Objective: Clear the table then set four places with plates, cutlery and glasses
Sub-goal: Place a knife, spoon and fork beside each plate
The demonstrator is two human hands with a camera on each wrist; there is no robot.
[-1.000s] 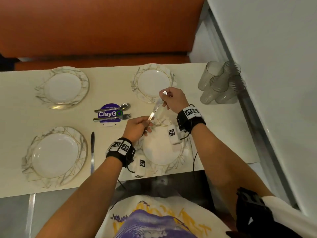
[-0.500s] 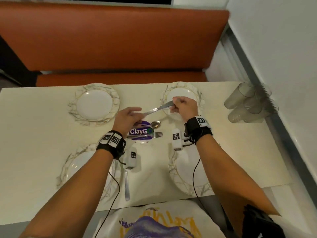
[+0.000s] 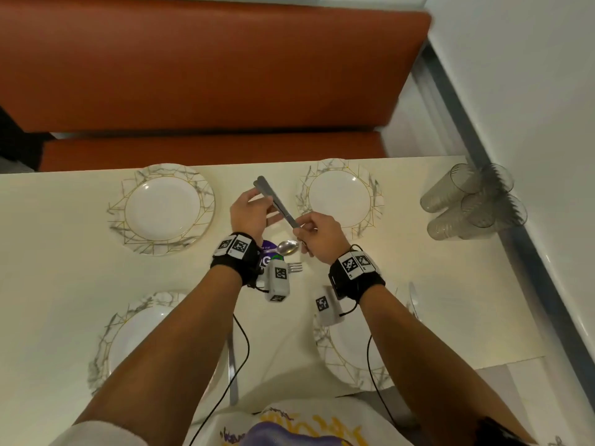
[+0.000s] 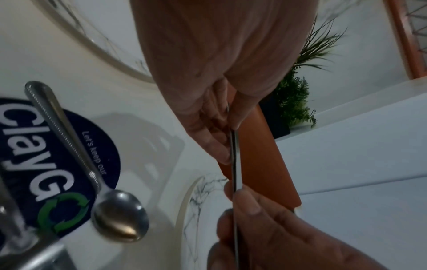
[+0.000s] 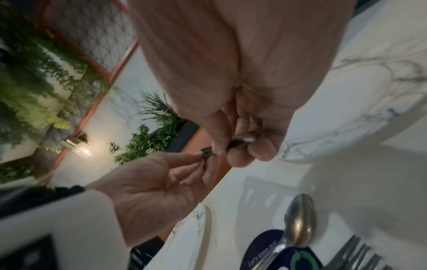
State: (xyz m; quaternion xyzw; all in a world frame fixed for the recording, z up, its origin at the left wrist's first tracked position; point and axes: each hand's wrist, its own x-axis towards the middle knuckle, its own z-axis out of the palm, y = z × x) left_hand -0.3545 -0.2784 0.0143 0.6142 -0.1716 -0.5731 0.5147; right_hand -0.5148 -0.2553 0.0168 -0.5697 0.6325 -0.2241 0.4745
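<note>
Both hands hold one table knife (image 3: pixel 276 202) in the air between the two far plates. My left hand (image 3: pixel 269 204) pinches its far half and my right hand (image 3: pixel 302 228) pinches its near end. In the left wrist view the knife (image 4: pixel 233 160) shows edge-on between the fingertips of both hands. Four marble-rimmed plates are set: far left (image 3: pixel 206 201), far right (image 3: pixel 304 188), near left (image 3: pixel 106 329) and near right (image 3: pixel 325 352). A spoon (image 3: pixel 288 247) and a fork (image 3: pixel 294 267) lie on a purple sticker (image 3: pixel 267 252). Clear tumblers (image 3: pixel 473 204) lie piled at the far right.
Another knife (image 3: pixel 232 375) lies beside the near left plate, partly under my left forearm. A further piece of cutlery (image 3: pixel 413 299) lies right of the near right plate. An orange bench (image 3: pixel 209 75) runs behind the table and a white wall (image 3: pixel 531 91) borders its right side.
Both hands have carried the knife from above the near right plate up to the gap between the far plates, and it has turned. The head view has tilted up.
</note>
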